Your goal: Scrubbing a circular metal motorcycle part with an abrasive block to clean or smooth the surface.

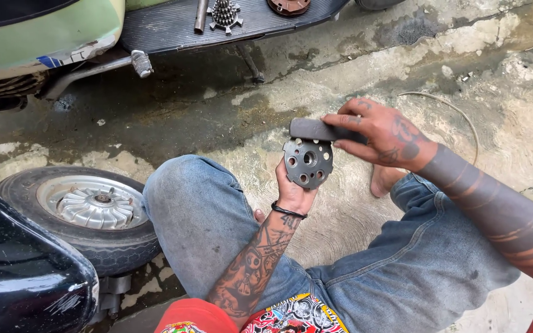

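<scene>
- Nearest the lens: bent knees in blue jeans [217,228], seated on wet concrete floor [353,68].
- Left hand [294,191] clenched around lower edge of round perforated metal plate [308,163], held upright above the knees, face toward camera.
- Right hand [384,132] grasping dark rectangular abrasive block [319,130], laid flat against top edge of plate.
- Judged step: dressing the plate's rim. Advisable: block kept square to the edge, strokes even, plate rotated between passes, left fingers clear of contact line.
- Small wheel with tyre [87,213] lying flat at left, beside black bodywork [20,271].
- Gear cluster [224,13] resting on scooter footboard [174,24], well apart.
</scene>
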